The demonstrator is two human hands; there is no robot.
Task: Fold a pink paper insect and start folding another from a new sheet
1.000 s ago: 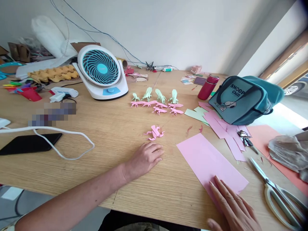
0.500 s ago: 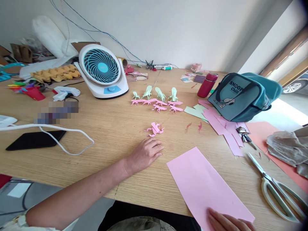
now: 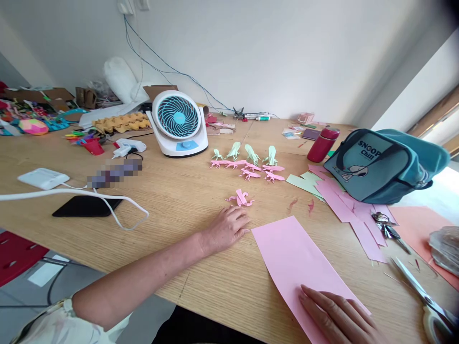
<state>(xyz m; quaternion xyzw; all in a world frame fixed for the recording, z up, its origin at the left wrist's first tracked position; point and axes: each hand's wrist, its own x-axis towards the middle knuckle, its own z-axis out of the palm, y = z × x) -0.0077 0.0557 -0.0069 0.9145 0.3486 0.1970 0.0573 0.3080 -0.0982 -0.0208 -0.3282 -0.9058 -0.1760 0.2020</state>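
Observation:
My left hand rests palm down on the table, its fingers loosely extended and holding nothing. Just beyond its fingertips lies a pink folded-paper insect. My right hand is on a sheet of pink paper, with its fingers laid over the lower part and its thumb hidden. The sheet slants across the table's front edge, its far left corner close to my left fingertips. Farther back stand several green paper insects behind several pink paper insects.
Scissors and keys lie at the right, near pink paper strips. A teal bag and a red flask stand behind them. Left are a fan, a black phone and a white cable.
The view has swung left and up. My right hand and the pink sheet have moved a little forward, and the sheet's corner is nearer my left hand. The paper insects stay put.

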